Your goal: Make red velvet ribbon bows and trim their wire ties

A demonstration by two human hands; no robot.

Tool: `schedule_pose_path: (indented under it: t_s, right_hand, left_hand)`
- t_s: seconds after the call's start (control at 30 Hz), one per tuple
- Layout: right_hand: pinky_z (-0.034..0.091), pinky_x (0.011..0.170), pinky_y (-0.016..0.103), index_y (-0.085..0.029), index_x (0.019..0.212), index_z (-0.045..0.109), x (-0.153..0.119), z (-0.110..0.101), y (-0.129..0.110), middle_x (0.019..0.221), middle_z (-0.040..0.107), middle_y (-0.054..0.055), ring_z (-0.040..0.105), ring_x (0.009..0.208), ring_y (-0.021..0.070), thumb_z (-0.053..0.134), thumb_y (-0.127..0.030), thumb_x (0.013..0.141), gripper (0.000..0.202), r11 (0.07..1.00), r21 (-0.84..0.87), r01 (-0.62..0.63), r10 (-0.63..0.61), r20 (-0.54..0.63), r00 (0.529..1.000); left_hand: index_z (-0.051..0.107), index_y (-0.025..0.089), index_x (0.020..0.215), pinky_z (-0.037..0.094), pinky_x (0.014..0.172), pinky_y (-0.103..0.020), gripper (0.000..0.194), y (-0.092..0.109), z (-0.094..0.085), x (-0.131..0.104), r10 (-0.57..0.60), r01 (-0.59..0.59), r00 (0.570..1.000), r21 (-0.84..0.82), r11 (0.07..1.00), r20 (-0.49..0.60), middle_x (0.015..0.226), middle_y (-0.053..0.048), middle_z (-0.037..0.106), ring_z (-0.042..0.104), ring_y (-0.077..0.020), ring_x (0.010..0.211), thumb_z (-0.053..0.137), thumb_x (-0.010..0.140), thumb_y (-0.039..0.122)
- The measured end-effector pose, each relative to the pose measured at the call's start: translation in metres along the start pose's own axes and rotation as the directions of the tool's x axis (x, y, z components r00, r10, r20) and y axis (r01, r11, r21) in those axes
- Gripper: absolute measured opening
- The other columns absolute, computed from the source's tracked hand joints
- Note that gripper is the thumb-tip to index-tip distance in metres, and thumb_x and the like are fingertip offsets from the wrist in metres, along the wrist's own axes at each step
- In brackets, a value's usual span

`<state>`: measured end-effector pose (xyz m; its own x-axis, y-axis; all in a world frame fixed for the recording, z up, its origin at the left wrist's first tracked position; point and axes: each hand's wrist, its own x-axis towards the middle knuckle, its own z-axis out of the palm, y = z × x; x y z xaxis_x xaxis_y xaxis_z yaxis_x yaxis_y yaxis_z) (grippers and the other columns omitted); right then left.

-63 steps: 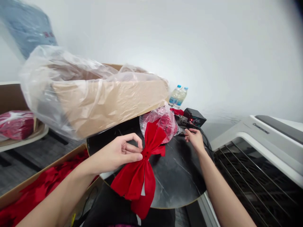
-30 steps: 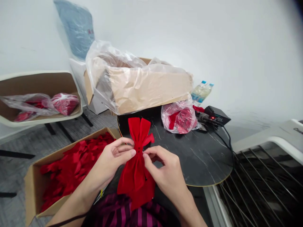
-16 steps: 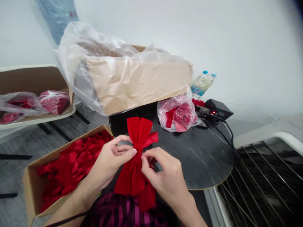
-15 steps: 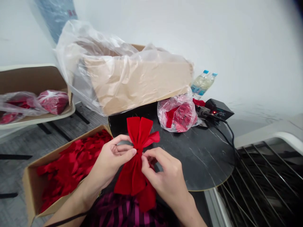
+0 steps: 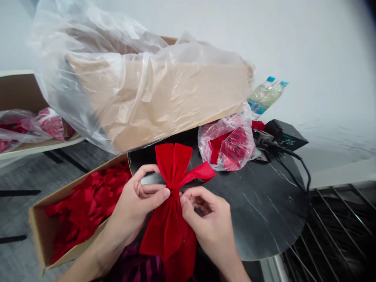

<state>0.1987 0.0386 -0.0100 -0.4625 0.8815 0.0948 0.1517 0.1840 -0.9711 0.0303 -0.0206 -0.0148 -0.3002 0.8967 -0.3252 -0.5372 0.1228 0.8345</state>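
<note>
Red bow (image 5: 175,187) hangs between the two hands, upright with its loops spread, above the lap and in front of the left part of a black table (image 5: 261,211) veined in white. Behind it, the biggest thing in view is a cardboard box (image 5: 182,98) draped in clear plastic. To the left, below the tabletop, a lower carton (image 5: 38,235) is heaped with red fabric pieces (image 5: 91,203). The left hand (image 5: 141,196) pinches the bow, thumb on its gathered middle and forefinger at the upper loop; the right hand (image 5: 207,217) has thumb and forefinger closed together at that middle's right edge, though what lies between them is too small to tell. Farther back on the table sits a clear bag (image 5: 232,143) with red contents, then a black unit (image 5: 284,135) with a cable, and two blue-capped bottles (image 5: 266,96).
</note>
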Motion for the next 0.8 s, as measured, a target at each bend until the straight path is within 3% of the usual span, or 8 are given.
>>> schedule_pose_path:
  t_s: [0.13, 0.33, 0.63, 0.73, 0.8]
  right_hand:
    - [0.056, 0.067, 0.022, -0.02, 0.088, 0.074, 0.013, -0.009, 0.006, 0.08, 0.075, 0.003, 0.069, 0.071, 0.0138, 0.071, -0.036, 0.092, 0.017, 0.998, 0.043, -0.042, 0.041, 0.023, 0.999]
    - [0.047, 0.056, 0.02, -0.019, 0.075, 0.063, 0.028, 0.002, 0.003, 0.067, 0.065, -0.001, 0.057, 0.057, 0.0096, 0.071, -0.045, 0.09, 0.032, 0.977, 0.176, -0.119, 0.11, 0.059, 0.992]
    - [0.044, 0.053, 0.019, -0.019, 0.072, 0.061, 0.019, 0.028, -0.011, 0.062, 0.059, -0.002, 0.053, 0.054, 0.009, 0.071, -0.043, 0.087, 0.03, 0.957, 0.263, -0.122, 0.11, 0.061, 0.992]
    - [0.044, 0.052, 0.019, -0.017, 0.077, 0.067, 0.016, 0.023, -0.008, 0.066, 0.063, -0.001, 0.053, 0.054, 0.0082, 0.074, -0.047, 0.088, 0.033, 0.963, 0.157, -0.221, 0.191, 0.187, 0.964]
    - [0.043, 0.05, 0.019, -0.016, 0.081, 0.072, 0.016, 0.011, 0.001, 0.068, 0.066, 0.001, 0.054, 0.053, 0.0081, 0.073, -0.052, 0.09, 0.037, 0.962, 0.007, -0.273, 0.259, 0.287, 0.922]
  left_hand:
    - [0.05, 0.026, 0.127, 0.054, 0.063, -0.016, 0.077, 0.007, -0.002, 0.005, -0.023, 0.022, 1.0, 0.083, 0.996, 0.006, 0.068, 0.002, 0.078, 0.072, -0.0125, 0.061, 0.093, 0.066, 0.01]
    - [0.051, 0.027, 0.124, 0.051, 0.062, -0.014, 0.074, 0.008, -0.011, 0.007, 0.018, -0.028, 0.998, 0.156, 0.987, 0.067, 0.071, 0.002, 0.08, 0.071, -0.0116, 0.06, 0.094, 0.066, 0.011]
    - [0.048, 0.028, 0.118, 0.06, 0.071, -0.026, 0.071, 0.008, -0.023, -0.002, 0.013, -0.014, 0.995, 0.013, 1.0, 0.103, 0.072, -0.001, 0.081, 0.079, -0.0215, 0.068, 0.094, 0.066, 0.011]
    - [0.053, 0.027, 0.117, 0.058, 0.066, -0.024, 0.066, 0.008, -0.044, -0.005, -0.023, 0.024, 0.995, -0.016, 1.0, 0.1, 0.069, 0.0, 0.079, 0.077, -0.0206, 0.066, 0.094, 0.067, 0.014]
    - [0.059, 0.025, 0.115, 0.058, 0.063, -0.024, 0.059, 0.005, -0.079, -0.008, -0.053, 0.053, 0.996, -0.007, 0.999, 0.068, 0.063, 0.002, 0.075, 0.074, -0.0187, 0.059, 0.094, 0.068, 0.018]
